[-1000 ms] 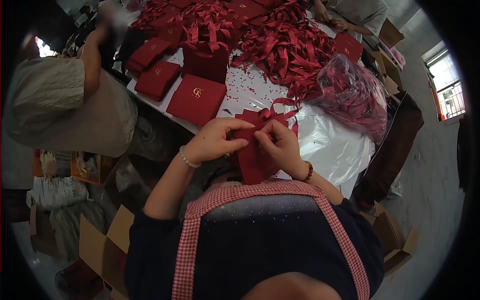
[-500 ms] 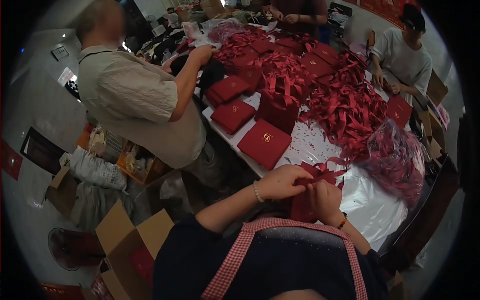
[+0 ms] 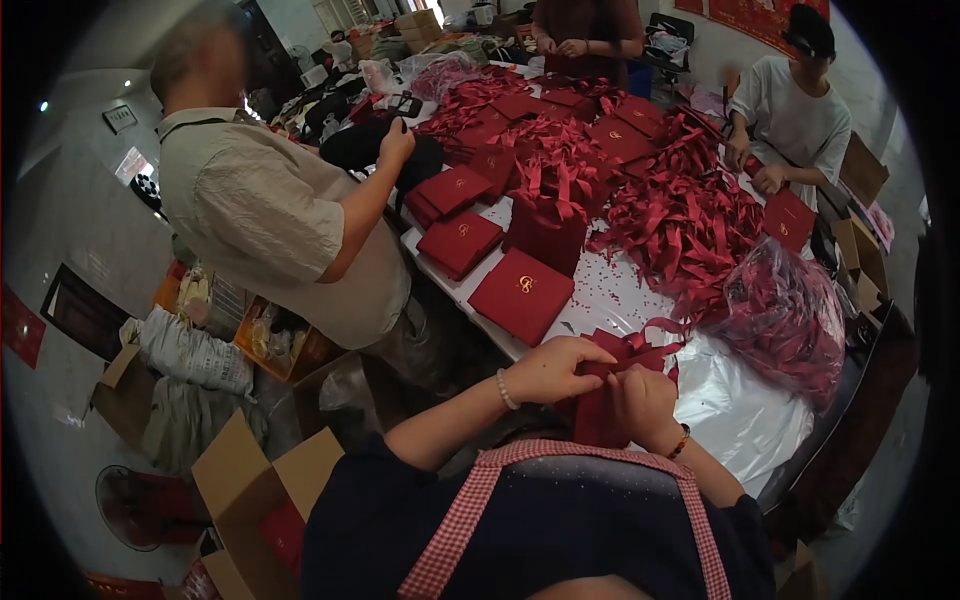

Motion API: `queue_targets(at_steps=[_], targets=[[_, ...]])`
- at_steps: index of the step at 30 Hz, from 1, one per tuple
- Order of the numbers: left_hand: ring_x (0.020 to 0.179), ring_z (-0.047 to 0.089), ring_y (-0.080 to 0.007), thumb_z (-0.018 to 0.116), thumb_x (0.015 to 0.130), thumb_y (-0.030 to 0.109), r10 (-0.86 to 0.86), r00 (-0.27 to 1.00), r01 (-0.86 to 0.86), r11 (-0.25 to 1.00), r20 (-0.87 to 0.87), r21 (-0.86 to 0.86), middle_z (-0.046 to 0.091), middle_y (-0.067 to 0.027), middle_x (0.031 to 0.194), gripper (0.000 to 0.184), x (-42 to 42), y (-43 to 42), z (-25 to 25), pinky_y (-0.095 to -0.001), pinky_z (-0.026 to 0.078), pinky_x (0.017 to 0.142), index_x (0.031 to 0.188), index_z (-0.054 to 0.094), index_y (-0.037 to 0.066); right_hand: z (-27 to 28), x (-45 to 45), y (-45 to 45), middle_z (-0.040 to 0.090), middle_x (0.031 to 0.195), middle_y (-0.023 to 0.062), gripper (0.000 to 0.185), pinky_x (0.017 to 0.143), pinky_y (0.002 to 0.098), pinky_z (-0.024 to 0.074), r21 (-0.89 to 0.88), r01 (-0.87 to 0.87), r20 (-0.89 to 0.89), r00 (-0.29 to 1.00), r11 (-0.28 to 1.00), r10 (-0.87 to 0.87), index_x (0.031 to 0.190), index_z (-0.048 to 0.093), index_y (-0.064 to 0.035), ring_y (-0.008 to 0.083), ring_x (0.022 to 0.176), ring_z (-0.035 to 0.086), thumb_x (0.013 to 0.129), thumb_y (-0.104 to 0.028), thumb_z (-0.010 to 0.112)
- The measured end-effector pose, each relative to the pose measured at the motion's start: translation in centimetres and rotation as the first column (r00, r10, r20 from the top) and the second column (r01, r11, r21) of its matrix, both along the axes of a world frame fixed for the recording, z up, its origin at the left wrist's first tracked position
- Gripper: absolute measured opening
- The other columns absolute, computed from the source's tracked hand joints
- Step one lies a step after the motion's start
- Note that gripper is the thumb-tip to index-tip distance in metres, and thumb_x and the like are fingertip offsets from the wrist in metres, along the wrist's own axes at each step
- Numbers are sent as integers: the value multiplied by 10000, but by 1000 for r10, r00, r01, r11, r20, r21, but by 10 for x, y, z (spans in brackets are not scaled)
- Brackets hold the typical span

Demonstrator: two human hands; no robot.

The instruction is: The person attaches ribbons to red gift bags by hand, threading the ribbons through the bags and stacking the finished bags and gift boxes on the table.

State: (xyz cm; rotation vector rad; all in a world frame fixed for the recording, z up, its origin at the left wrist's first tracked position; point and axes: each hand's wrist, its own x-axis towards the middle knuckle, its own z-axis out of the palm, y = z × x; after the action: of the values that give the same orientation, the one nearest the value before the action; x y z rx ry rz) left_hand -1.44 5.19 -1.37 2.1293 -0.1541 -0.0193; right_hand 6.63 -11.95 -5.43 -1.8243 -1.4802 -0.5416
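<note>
A red gift bag (image 3: 598, 424) with red ribbon (image 3: 664, 352) at its top is held close to my body at the table's near edge. My left hand (image 3: 555, 370), with a pale bead bracelet at the wrist, pinches the bag's upper part from the left. Close beside it, my right hand (image 3: 645, 405) has its fingers curled on the bag and ribbon. The fingertips almost meet, and they partly cover the place being gripped. Just beyond my left hand lies a stack of flat red bags (image 3: 520, 296) with a gold emblem.
Loose red ribbons (image 3: 680, 215) are heaped across the white-covered table (image 3: 735, 390). A clear plastic bag of ribbons (image 3: 785, 320) sits at right. One person (image 3: 270, 190) stands at left, holding a phone; another (image 3: 800, 115) handles red pieces at right. An open carton (image 3: 232, 460) stands lower left.
The person at left has raised a hand, and a phone now shows in it. My hands keep their grip on the bag with only a slight shift. The view has tilted a little.
</note>
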Motion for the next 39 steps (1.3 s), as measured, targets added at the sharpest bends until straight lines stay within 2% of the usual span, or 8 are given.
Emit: queue_targets(at_steps=[4, 6, 16, 18, 21, 23, 28, 39], targets=[[713, 585, -181, 609, 754, 114, -2, 1000, 3, 997, 19, -74, 607, -124, 872, 330, -5, -5, -7, -283, 463, 632, 1066, 589, 11, 2, -3, -1, 521, 611, 103, 130, 445, 375, 396, -41, -21, -322, 947, 999, 7, 739, 492, -50, 294, 504, 521, 791, -113, 593], [546, 546, -98, 599, 775, 60, 7, 980, -72, 942, -197, -327, 591, -83, 770, 306, -3, -2, -3, -228, 434, 482, 1077, 585, 11, -4, -2, -4, 527, 614, 103, 127, 451, 380, 401, -22, -13, -318, 948, 1000, 5, 738, 499, -57, 293, 515, 532, 796, -122, 592], [537, 541, -116, 595, 791, 93, 8, 985, -68, 935, -173, -347, 594, -57, 735, 295, 0, -3, -5, -247, 432, 491, 1074, 573, 14, -11, -4, 8, 522, 605, 84, 152, 437, 345, 410, 153, 39, -67, 997, 987, -29, 717, 481, -54, 254, 495, 533, 755, -100, 621], [612, 576, -204, 601, 772, 128, -6, 962, -39, 987, 273, 159, 606, -98, 759, 304, 4, -2, 11, -289, 458, 565, 1053, 585, 15, 1, -4, 11, 524, 601, 95, 153, 437, 341, 406, 138, 76, -237, 970, 987, -42, 719, 486, -47, 259, 500, 536, 771, -107, 617], [709, 599, -256, 622, 742, 163, 99, 976, -123, 985, 193, 118, 621, -142, 823, 313, 13, 0, 22, -322, 468, 632, 1016, 600, 13, 14, 4, 12, 527, 587, 103, 160, 443, 294, 380, 101, 126, -594, 803, 987, -42, 756, 503, -23, 200, 464, 510, 825, -135, 594], [645, 584, -168, 638, 727, 157, 124, 992, -123, 992, 30, -21, 619, -119, 758, 300, 16, 5, 22, -286, 459, 595, 980, 605, -1, 20, 6, 6, 518, 585, 8, 143, 466, 208, 374, 195, 28, -874, 458, 980, 161, 787, 495, -35, 59, 513, 479, 876, -138, 537], [632, 520, -37, 634, 791, 71, -61, 958, -59, 913, -279, -404, 590, 4, 744, 276, 16, 21, 19, -180, 421, 552, 1042, 568, -20, 25, 6, -7, 515, 607, -10, 159, 467, 176, 366, 335, 4, -914, 243, 942, 325, 802, 476, -30, 35, 514, 469, 896, -150, 522], [723, 553, -36, 641, 788, 53, -114, 951, -54, 854, -287, -517, 616, -3, 846, 284, 4, 18, 6, -168, 441, 586, 1061, 584, -4, 28, -7, -1, 543, 609, 103, 162, 457, 330, 408, -101, -27, -533, 846, 994, -31, 775, 501, -36, 253, 514, 547, 803, -152, 610]])
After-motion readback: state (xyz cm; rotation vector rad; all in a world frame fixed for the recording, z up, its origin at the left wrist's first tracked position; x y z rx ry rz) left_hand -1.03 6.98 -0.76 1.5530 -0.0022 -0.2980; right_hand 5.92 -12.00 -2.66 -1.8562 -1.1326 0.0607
